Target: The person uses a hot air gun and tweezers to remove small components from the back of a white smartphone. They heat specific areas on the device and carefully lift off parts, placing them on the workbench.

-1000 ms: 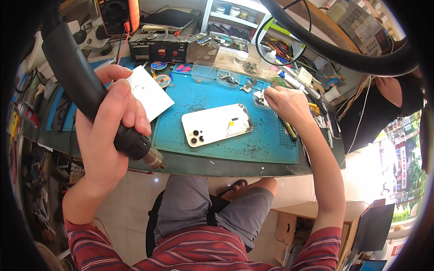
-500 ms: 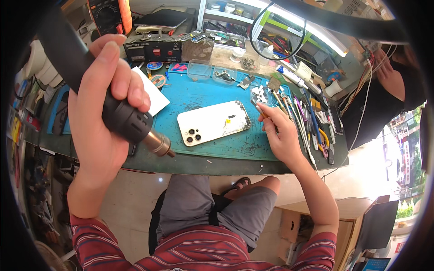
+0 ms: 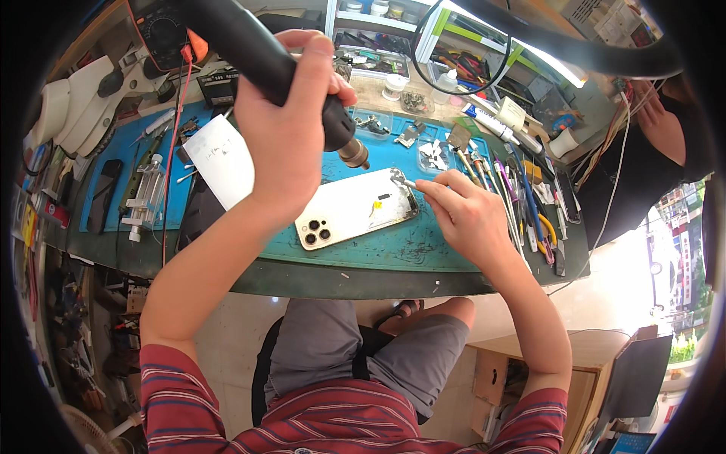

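Observation:
My left hand (image 3: 283,144) is wrapped round the black handle of a hot air gun (image 3: 338,125). The gun's metal nozzle hangs above the far edge of a white smartphone (image 3: 344,214), tilted down and to the right. The phone lies back up on a blue work mat (image 3: 442,257), camera lenses at its left end, the back cracked and bared at its right end. My right hand (image 3: 473,219) pinches a slim, light-coloured tool (image 3: 408,183), whose tip meets the phone's damaged upper right corner. Fingers hide most of the tool, so its kind is unclear.
A white card (image 3: 219,159) lies left of the phone. Tweezers, pliers and other hand tools (image 3: 529,204) crowd the right side. Small parts boxes (image 3: 433,155) stand behind the phone. At the far right is another person's arm (image 3: 662,136).
My left hand has carried the hot air gun right and away from me, from left of the phone to above it. My right hand has brought the slim tool left onto the phone's corner.

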{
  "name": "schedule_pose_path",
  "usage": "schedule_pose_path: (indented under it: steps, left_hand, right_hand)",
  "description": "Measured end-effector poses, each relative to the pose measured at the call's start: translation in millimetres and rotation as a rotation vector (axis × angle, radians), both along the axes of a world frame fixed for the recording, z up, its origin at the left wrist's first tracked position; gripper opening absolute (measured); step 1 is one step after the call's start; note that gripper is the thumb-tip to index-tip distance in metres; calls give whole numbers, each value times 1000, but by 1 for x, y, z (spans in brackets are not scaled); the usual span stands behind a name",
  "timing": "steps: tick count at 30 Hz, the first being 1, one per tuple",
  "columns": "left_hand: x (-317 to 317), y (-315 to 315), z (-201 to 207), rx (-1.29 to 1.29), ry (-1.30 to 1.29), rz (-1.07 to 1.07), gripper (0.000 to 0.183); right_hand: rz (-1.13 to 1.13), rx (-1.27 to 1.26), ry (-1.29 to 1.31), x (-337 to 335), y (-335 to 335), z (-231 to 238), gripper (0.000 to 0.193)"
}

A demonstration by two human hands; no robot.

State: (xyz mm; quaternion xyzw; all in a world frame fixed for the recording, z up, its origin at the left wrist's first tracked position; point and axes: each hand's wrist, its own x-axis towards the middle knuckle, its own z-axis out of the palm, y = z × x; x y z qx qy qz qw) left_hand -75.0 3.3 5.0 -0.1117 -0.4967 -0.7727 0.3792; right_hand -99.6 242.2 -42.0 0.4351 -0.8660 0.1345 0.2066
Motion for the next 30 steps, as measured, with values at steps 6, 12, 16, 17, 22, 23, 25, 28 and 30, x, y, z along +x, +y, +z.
schedule_pose_path:
  steps: [6, 12, 16, 17, 22, 23, 25, 28, 30]
  left_hand:
    - [-9, 14, -15, -9, -56, 9, 22]
    - [-14, 22, -21, 6, -113, 21, 24]
    - [-15, 25, -24, -1, -137, 23, 24]
    - [-16, 25, -25, -6, -139, 24, 24]
    - [-23, 26, -34, -29, -127, 40, 25]
    - [-23, 27, -34, -31, -129, 40, 25]
    - [-24, 29, -34, -28, -144, 42, 25]
    - [-24, 30, -35, -28, -143, 44, 25]
    - [-26, 31, -36, -33, -132, 43, 25]
  right_hand:
    - [-13, 16, -17, 5, -3, -1, 21]
    - [-29, 36, -16, 11, -7, -2, 26]
    - [-67, 80, -32, 15, -11, 0, 27]
    - [-68, 96, -21, 17, -13, 2, 27]
    - [-83, 80, -107, 16, -15, -2, 26]
    - [-78, 67, -117, 16, -15, -2, 26]
    - [-65, 40, -135, 16, -14, -3, 27]
    - [-68, 115, -48, 19, -17, -1, 28]
    - [-85, 73, -129, 20, -16, -4, 28]
